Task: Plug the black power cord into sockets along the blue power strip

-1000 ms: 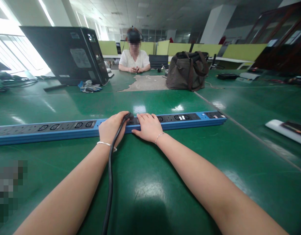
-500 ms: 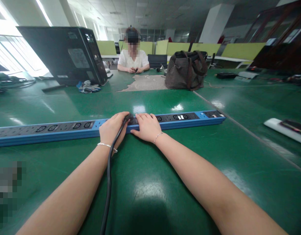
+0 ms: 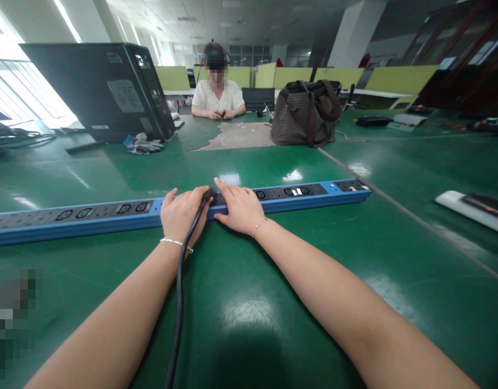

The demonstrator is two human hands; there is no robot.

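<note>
A long blue power strip with black sockets lies across the green table in front of me. My left hand is closed around a black power plug at the strip's middle. From the plug a thick black cable runs over that hand and down toward me. How deep the plug sits in its socket is hidden by my fingers. Just to the right, my right hand holds the strip, its thumb along the near side and its fingers over the top. One of its fingers points up beside the plug.
Behind the strip stand a black computer tower, a pair of gloves and a brown bag. A person sits across the table. At the right lies a white bar-shaped object.
A finger of my right hand has lifted and now points up near the plug. A finger of my left hand sticks up a little more. The strip and plug stay in place.
</note>
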